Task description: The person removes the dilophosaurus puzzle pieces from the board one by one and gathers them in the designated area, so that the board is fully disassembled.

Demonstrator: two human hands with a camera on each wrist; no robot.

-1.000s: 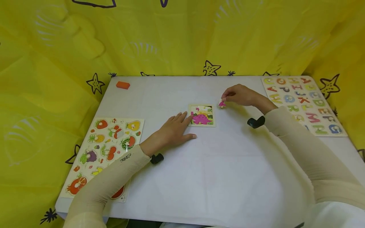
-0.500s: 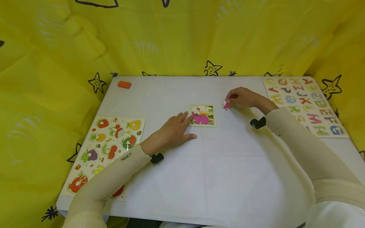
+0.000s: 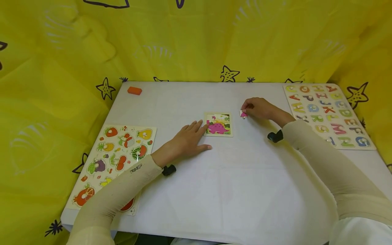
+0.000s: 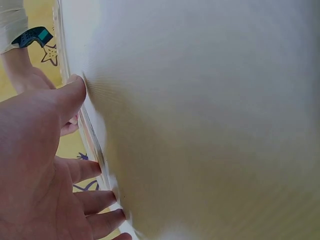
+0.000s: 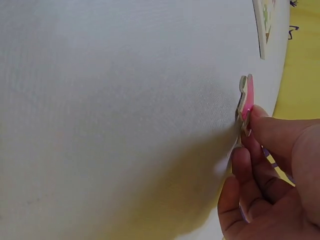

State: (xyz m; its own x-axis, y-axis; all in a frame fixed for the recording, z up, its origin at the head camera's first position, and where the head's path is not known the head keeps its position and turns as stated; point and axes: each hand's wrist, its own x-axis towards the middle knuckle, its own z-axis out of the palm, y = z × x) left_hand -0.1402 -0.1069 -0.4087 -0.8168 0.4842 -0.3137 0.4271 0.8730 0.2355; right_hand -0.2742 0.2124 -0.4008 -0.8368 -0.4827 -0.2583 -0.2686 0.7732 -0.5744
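Note:
A small square dinosaur jigsaw puzzle lies mid-table, with a pink dinosaur in its pale frame and a dark gap at the upper right corner. My left hand lies with spread, straight fingers, the index fingertip over the puzzle's left edge. In the left wrist view, that hand's fingertips rest along the tabletop. To the right of the puzzle, my right hand pinches a pink and white jigsaw piece between thumb and fingers. The right wrist view shows this piece edge-on, tilted, close over the table.
On the left is a fruit puzzle board, partly under the left sleeve. An alphabet board lies at the right, its near corner behind the right sleeve. An orange block sits at the far left. A yellow curtain hangs behind the table.
The right hand has moved slightly right and toward the body with the jigsaw piece, which has turned in its fingers. The left hand stays on the puzzle's edge.

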